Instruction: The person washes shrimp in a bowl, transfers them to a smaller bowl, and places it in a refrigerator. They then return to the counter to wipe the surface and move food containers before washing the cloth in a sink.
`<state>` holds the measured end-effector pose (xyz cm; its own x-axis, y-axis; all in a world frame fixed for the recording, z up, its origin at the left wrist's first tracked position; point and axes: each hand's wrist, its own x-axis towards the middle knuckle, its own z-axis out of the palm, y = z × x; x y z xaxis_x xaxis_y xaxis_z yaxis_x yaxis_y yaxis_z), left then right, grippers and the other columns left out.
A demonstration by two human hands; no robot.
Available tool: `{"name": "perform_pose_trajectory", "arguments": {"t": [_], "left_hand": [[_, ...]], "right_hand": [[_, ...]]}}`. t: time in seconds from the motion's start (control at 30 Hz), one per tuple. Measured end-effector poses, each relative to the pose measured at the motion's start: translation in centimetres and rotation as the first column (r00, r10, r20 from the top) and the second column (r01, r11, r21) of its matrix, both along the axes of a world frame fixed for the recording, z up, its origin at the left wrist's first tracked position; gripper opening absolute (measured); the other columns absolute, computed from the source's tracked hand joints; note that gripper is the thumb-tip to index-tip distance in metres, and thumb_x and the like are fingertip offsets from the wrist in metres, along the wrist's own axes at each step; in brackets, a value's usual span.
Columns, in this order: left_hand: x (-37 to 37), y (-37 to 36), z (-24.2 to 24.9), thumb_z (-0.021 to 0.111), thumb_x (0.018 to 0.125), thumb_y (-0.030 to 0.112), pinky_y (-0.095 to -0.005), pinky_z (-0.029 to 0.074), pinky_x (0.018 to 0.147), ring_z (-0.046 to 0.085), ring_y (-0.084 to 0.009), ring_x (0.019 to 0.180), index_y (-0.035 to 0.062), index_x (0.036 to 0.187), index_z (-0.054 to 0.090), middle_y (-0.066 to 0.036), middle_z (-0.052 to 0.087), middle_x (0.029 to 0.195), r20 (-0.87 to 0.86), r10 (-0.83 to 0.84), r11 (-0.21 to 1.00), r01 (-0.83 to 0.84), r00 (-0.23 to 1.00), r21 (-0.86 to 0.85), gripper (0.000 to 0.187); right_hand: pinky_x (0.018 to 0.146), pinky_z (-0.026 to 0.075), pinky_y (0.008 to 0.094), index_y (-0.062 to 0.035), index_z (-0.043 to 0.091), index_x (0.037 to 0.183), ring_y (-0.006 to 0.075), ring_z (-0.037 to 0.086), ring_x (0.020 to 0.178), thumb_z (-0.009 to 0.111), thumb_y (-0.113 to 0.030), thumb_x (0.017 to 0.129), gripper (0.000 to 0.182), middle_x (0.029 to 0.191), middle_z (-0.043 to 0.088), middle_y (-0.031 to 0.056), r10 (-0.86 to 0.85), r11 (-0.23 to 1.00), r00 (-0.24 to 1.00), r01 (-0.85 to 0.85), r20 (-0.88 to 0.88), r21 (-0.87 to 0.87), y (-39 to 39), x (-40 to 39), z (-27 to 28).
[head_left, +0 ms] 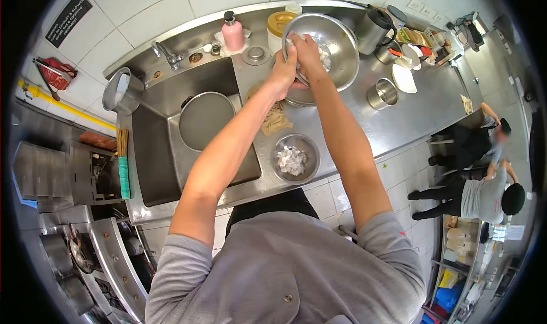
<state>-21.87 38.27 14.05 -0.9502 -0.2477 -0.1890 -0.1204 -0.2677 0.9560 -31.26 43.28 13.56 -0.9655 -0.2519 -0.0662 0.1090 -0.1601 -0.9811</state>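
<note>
A large steel bowl [336, 36] is tilted up on the counter, its inside facing me. Both my hands are at its near rim. My left hand [286, 62] grips the rim from the left. My right hand [305, 46] reaches inside, fingers closed around white chunks [326, 57] that also lie in the bowl. A small steel bowl [294, 159] with more white pieces stands near the counter's front edge. A beige cloth [276, 117] lies between the two bowls.
A sink [162, 124] with a round pan inside lies to the left, tap and pink bottle [232, 32] behind. A steel cup [382, 93], kettle [373, 27] and white dish [404, 78] stand right. Two other people are on the floor at far right.
</note>
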Motion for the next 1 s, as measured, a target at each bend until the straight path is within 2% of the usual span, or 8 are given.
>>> {"name": "perform_pose_trajectory", "arguments": {"t": [0.17, 0.27, 0.63, 0.67, 0.73, 0.8, 0.97, 1.0], "left_hand": [[0.1, 0.0, -1.2, 0.038, 0.096, 0.061, -0.0448, 0.062, 0.07, 0.064, -0.0325, 0.104, 0.0041, 0.145, 0.011, -0.022, 0.044, 0.136, -0.032, 0.006, 0.997, -0.008, 0.999, -0.077, 0.08], [0.9, -0.4, -1.5, 0.036, 0.098, 0.06, -0.0455, 0.062, 0.07, 0.064, -0.033, 0.103, 0.0071, 0.146, 0.012, -0.019, 0.045, 0.135, -0.054, 0.031, 0.999, -0.031, 0.998, -0.006, 0.075], [0.5, -3.9, -2.0, 0.029, 0.102, 0.053, -0.0452, 0.061, 0.076, 0.061, -0.0328, 0.109, 0.0109, 0.145, 0.017, -0.016, 0.042, 0.14, 0.078, 0.126, 0.985, -0.134, 0.989, 0.111, 0.061], [0.7, -4.2, -2.0, 0.028, 0.102, 0.052, -0.0447, 0.061, 0.077, 0.06, -0.0327, 0.11, 0.0093, 0.146, 0.016, -0.017, 0.041, 0.14, 0.066, 0.108, 0.986, -0.116, 0.992, 0.121, 0.062], [0.9, -4.3, -2.0, 0.029, 0.102, 0.052, -0.045, 0.061, 0.078, 0.06, -0.0323, 0.111, 0.0083, 0.146, 0.015, -0.017, 0.041, 0.14, 0.051, 0.11, 0.987, -0.116, 0.993, 0.112, 0.063], [1.3, -4.1, -1.6, 0.029, 0.102, 0.052, -0.046, 0.06, 0.08, 0.059, -0.0315, 0.113, 0.0073, 0.146, 0.013, -0.018, 0.039, 0.141, 0.049, 0.128, 0.986, -0.133, 0.991, 0.101, 0.064], [1.3, -3.9, -2.5, 0.031, 0.102, 0.051, -0.0463, 0.06, 0.082, 0.058, -0.0315, 0.114, 0.0079, 0.146, 0.011, -0.017, 0.038, 0.141, 0.032, 0.075, 0.992, -0.078, 0.997, 0.1, 0.065], [1.3, -3.9, -2.6, 0.031, 0.102, 0.051, -0.0461, 0.06, 0.082, 0.058, -0.0315, 0.114, 0.0079, 0.146, 0.011, -0.017, 0.039, 0.141, 0.034, 0.069, 0.993, -0.072, 0.997, 0.097, 0.065]], "right_hand": [[0.058, 0.054, 0.0365, -0.0063, 0.061, 0.103, 0.0237, 0.063, 0.078, 0.056, -0.027, 0.093, 0.023, 0.089, 0.064, 0.0102, 0.309, 0.831, 0.908, -0.113, 0.283, -0.545, -0.5, -3.5, -1.6], [0.042, 0.047, 0.0326, -0.0106, 0.06, 0.097, 0.0226, 0.061, 0.066, 0.051, -0.027, 0.096, 0.019, 0.082, 0.062, 0.0078, 0.508, 0.719, 0.823, -0.243, 0.255, -0.651, 1.8, -5.6, -2.9], [0.034, 0.039, 0.0233, -0.0093, 0.059, 0.106, 0.0157, 0.06, 0.06, 0.055, -0.034, 0.095, 0.028, 0.082, 0.063, 0.0057, 0.398, 0.878, 0.889, -0.298, 0.226, -0.376, 9.5, 3.6, 1.9], [0.04, 0.044, 0.0228, -0.0082, 0.058, 0.111, 0.0137, 0.061, 0.064, 0.054, -0.032, 0.095, 0.028, 0.087, 0.063, 0.0047, 0.535, 0.821, 0.811, -0.432, 0.237, -0.374, 10.9, 4.0, 0.3], [0.052, 0.048, 0.0229, -0.0086, 0.059, 0.112, 0.0125, 0.06, 0.066, 0.057, -0.026, 0.094, 0.025, 0.087, 0.064, 0.0018, 0.468, 0.868, 0.865, -0.411, 0.181, -0.278, 12.5, 8.1, -1.9], [0.065, 0.049, 0.024, -0.0105, 0.06, 0.115, 0.0117, 0.06, 0.072, 0.063, -0.019, 0.091, 0.025, 0.089, 0.064, -0.0002, 0.32, 0.933, 0.945, -0.326, 0.063, 0.152, 13.5, 12.8, -4.6], [0.071, 0.05, 0.0272, -0.0043, 0.065, 0.108, 0.0125, 0.061, 0.081, 0.071, -0.009, 0.085, 0.024, 0.097, 0.066, 0.0057, 0.603, 0.658, 0.798, -0.484, -0.018, 0.577, 16.0, 18.0, -8.5], [0.072, 0.052, 0.0288, -0.0012, 0.066, 0.105, 0.0147, 0.062, 0.079, 0.071, -0.008, 0.084, 0.023, 0.099, 0.066, 0.0097, 0.514, 0.804, 0.844, -0.413, -0.151, 0.429, 16.0, 18.6, -8.9]]}}
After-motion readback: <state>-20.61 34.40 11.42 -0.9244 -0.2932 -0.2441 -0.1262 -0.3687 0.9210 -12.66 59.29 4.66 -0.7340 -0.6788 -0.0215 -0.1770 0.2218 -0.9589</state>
